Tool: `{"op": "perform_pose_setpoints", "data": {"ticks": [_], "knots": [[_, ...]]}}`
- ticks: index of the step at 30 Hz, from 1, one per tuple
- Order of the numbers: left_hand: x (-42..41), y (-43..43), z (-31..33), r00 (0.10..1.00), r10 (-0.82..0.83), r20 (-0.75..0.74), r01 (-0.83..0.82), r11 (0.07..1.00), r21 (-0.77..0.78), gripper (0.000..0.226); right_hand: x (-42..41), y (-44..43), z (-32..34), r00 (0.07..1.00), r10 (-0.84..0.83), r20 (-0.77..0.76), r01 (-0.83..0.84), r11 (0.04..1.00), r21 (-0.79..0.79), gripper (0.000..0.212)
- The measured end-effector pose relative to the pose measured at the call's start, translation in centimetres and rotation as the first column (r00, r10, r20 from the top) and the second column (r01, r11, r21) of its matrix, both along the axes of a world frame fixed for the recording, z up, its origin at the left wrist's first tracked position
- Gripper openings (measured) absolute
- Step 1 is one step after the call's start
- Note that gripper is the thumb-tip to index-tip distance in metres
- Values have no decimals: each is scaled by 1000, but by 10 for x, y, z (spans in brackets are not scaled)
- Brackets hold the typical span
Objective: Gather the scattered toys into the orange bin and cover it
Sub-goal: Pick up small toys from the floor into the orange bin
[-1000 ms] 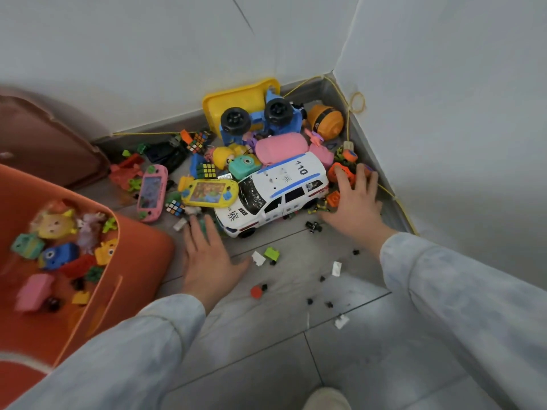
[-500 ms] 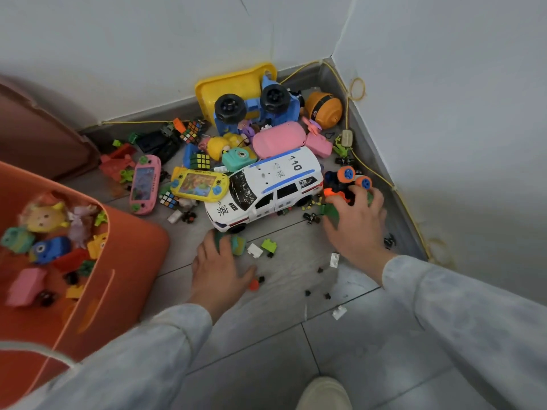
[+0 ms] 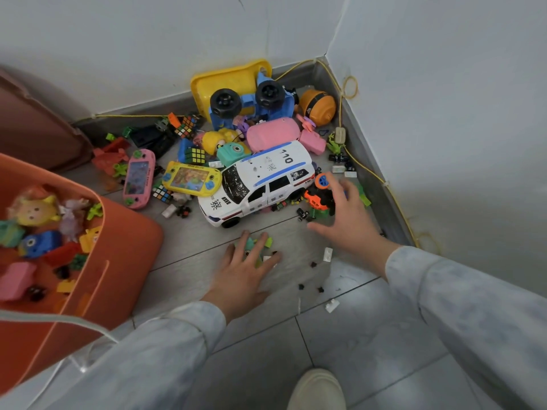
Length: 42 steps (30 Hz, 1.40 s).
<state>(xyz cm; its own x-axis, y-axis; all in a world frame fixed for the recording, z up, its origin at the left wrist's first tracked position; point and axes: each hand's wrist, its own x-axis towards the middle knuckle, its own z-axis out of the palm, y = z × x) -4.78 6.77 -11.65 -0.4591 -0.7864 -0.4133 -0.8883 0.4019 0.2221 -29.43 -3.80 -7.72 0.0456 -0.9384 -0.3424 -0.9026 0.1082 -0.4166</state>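
The left hand (image 3: 242, 270), fingers spread flat over small green plastic blocks (image 3: 257, 247), lies nearer the rounded orange plastic bin (image 3: 118, 261), leftward.

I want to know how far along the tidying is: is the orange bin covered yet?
Not covered. The orange bin stands open-topped, toys visible inside, and many toys, like the police car, remain on the floor.
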Motion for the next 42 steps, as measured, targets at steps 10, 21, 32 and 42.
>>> {"op": "perform_pose_setpoints", "data": {"ticks": [10,21,32,42], "knots": [[8,6,-7,988,152,-9,-152,986,-75,64,15,30,1,992,5,128,-6,1000,8,79],[5,5,-3,978,209,-26,-208,978,21,21,17,48,9,984,87,158,-124,963,238,65],[24,-19,43,928,273,-255,-296,953,-59,14,15,46,50,976,14,216,-46,989,144,69],[80,-44,149,887,246,-391,-372,882,-289,17,68,33,134,959,192,207,-180,981,-76,69]]}}
